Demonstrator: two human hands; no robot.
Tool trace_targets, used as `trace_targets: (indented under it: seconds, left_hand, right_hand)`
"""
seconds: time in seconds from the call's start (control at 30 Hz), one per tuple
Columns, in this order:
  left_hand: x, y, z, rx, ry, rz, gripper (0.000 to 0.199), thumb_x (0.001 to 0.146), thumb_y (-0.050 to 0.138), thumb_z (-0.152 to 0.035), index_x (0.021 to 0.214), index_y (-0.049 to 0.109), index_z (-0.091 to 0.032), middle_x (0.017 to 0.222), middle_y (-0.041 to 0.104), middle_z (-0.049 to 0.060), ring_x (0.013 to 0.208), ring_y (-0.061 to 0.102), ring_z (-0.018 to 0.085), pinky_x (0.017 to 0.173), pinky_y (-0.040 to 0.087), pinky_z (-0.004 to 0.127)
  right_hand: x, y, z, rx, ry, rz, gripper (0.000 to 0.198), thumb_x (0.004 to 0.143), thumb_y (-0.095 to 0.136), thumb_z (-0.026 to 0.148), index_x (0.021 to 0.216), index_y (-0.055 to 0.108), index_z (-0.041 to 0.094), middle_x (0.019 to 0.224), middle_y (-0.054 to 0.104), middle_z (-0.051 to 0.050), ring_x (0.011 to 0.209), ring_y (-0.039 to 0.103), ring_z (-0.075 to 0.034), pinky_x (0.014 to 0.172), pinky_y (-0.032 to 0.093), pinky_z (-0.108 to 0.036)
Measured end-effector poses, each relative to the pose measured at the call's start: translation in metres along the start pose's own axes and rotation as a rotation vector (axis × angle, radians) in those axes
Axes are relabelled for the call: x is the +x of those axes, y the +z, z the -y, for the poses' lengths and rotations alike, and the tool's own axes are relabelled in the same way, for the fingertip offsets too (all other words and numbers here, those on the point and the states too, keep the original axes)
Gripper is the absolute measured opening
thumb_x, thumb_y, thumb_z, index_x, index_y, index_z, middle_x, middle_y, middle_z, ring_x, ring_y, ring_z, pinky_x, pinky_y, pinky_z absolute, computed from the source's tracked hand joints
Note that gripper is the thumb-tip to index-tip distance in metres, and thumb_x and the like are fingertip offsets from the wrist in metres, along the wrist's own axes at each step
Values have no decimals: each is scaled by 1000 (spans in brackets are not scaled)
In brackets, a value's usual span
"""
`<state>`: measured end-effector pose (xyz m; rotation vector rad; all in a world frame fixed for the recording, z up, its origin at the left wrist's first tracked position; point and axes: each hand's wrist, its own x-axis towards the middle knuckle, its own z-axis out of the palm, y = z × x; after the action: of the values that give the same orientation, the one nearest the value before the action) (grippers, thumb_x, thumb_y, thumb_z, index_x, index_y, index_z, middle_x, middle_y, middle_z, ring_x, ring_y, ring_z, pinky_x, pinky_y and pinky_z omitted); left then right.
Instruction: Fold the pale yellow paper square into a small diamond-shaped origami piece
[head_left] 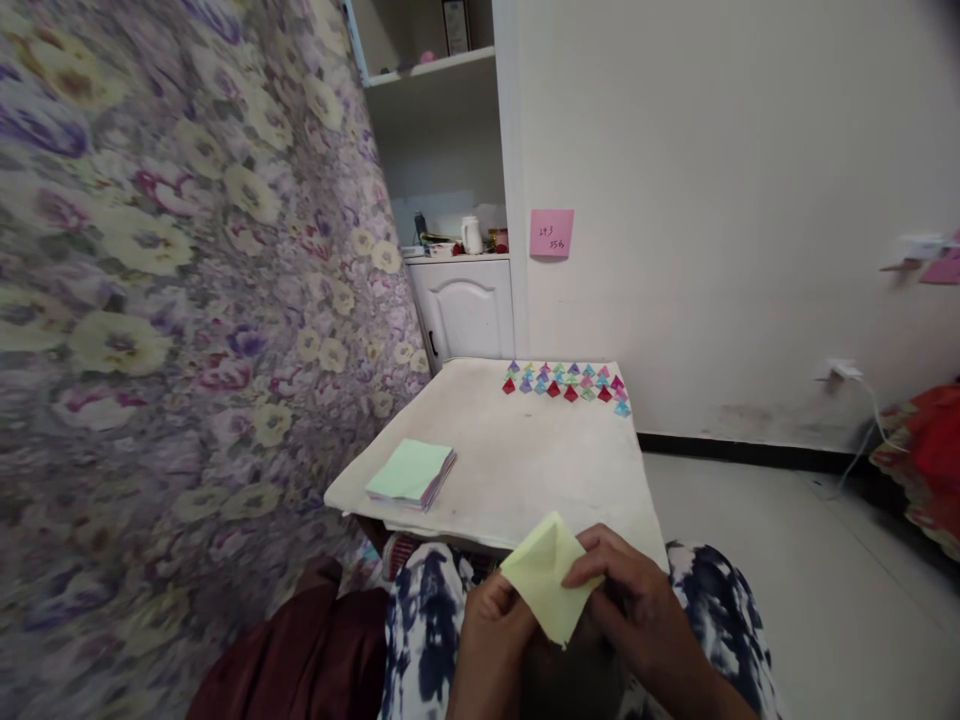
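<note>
A pale yellow sheet of folding paper (546, 580), folded into a small diamond, is held between my two hands just off the table's near edge. My left hand (496, 625) pinches its left corner, the fingertips partly behind the paper. On the right side, my right hand (626, 590) grips the paper with the thumb and fingers closed on its edge. A crease runs down from the paper's top corner. To the left on the table lies a stack of square paper (411, 470) with a light green sheet on top.
Rows of small folded paper pieces (562, 385) in several colours sit along the far right of the white-covered table (495, 440). A floral curtain (225, 300) hangs at left. Behind stand a white cabinet (469, 315) and a wall with a pink note (551, 233).
</note>
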<state>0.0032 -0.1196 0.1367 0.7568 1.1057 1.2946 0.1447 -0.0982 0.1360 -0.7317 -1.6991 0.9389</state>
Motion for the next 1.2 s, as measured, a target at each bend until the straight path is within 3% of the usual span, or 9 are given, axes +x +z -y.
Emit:
trace_targets:
  seconds: [0.3,0.57,0.67,0.97,1.1,1.2]
  left_hand:
    - [-2,3,-8,-87,-46,54,29,66,69,-29,89,71,-11,57,66,3,45,51,9,40,35,16]
    - [2,-13,-6,-291,-159,210,34,79,58,-34,103,65,-13,96,69,12,69,64,18,59,50,26]
    - [2,-16,-6,-372,-168,242,40,83,50,-41,107,64,-13,99,68,13,73,65,20,64,51,29]
    - [0,-8,-2,-81,-75,72,37,69,70,-32,98,66,-10,79,71,10,55,61,14,51,46,22]
    - [3,-10,0,-90,-99,30,46,65,73,-33,104,65,-10,77,71,10,51,60,14,47,45,22]
    - [2,-10,0,-78,-106,23,50,64,73,-33,108,63,-11,78,71,10,50,60,14,46,44,22]
  right_hand:
    - [-1,-2,-2,-76,-48,69,20,81,46,9,85,61,22,88,56,-4,76,58,-16,66,47,-26]
    - [0,-3,-9,-176,-71,85,22,80,45,7,85,60,22,85,56,-3,78,56,-17,67,45,-27]
    - [1,-4,-9,-192,-70,95,23,79,45,6,85,60,22,85,55,-3,78,56,-16,68,44,-27]
    - [1,-2,-2,-198,-54,144,21,82,44,11,83,62,22,82,54,-3,75,55,-16,66,44,-27]
    - [0,-6,-2,-27,5,105,15,84,45,20,91,59,21,106,55,-8,96,55,-21,79,45,-31]
    - [4,-4,-1,22,84,29,15,84,49,26,94,58,22,115,52,-8,102,53,-22,80,45,-31]
